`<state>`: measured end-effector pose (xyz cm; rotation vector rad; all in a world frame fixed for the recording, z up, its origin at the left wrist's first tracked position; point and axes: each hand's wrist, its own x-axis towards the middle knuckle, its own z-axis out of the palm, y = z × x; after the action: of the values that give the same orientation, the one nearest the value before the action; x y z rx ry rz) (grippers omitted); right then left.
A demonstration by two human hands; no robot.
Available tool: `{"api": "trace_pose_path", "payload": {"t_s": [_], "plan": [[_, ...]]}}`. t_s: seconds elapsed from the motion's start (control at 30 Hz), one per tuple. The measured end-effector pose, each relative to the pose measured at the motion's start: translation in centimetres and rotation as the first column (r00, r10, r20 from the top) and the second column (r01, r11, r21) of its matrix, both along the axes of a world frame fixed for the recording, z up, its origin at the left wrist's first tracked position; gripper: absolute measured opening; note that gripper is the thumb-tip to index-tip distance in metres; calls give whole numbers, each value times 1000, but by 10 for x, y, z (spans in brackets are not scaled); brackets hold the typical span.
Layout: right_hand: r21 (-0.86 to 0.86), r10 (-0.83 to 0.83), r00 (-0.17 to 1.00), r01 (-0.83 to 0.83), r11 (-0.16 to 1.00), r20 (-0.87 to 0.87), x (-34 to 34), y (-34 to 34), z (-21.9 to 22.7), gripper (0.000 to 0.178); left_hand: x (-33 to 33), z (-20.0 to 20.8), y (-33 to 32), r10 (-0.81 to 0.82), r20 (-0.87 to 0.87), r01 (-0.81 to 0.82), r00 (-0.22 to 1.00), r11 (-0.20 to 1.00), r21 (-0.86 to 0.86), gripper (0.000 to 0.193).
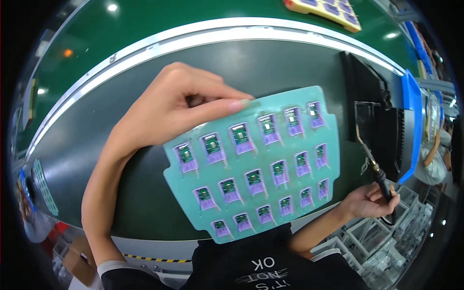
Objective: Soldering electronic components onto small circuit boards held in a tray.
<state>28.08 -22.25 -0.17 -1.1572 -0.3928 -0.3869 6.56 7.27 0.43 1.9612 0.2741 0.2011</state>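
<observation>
My left hand [179, 104] pinches the far edge of a teal tray [266, 154] between thumb and fingers, holding it up and tilted above the bench. Rows of cut-outs in the tray each carry a small green circuit board [211, 144] with purple below it and thin wires. At the right, my right hand [369, 200] is closed round the handle of a soldering iron [379, 174]. The iron's tip points away from me, toward a black stand, apart from the tray.
Under the tray lies a dark bench top [290, 63], bordered by a white rail [232, 31] and a green surface. A yellow tray [326, 10] sits on that surface. Near the iron are a black box [369, 84] and a blue bin [411, 130]. Clear containers [372, 239] stand lower right.
</observation>
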Motion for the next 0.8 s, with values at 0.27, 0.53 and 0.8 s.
{"api": "trace_pose_path", "payload": {"t_s": [0.27,0.53,0.8], "plan": [[-67,-30,1000,30,997,7,-3,2,8,39,0,-5,2,-8,54,10,999,1000,-29,19],[-38,46,999,-45,998,24,1,-7,6,30,-3,-6,0,-12,66,14,998,999,-33,19],[-43,65,997,-63,997,36,3,-7,3,28,-3,-4,0,-4,-15,4,1000,999,-42,19]]}}
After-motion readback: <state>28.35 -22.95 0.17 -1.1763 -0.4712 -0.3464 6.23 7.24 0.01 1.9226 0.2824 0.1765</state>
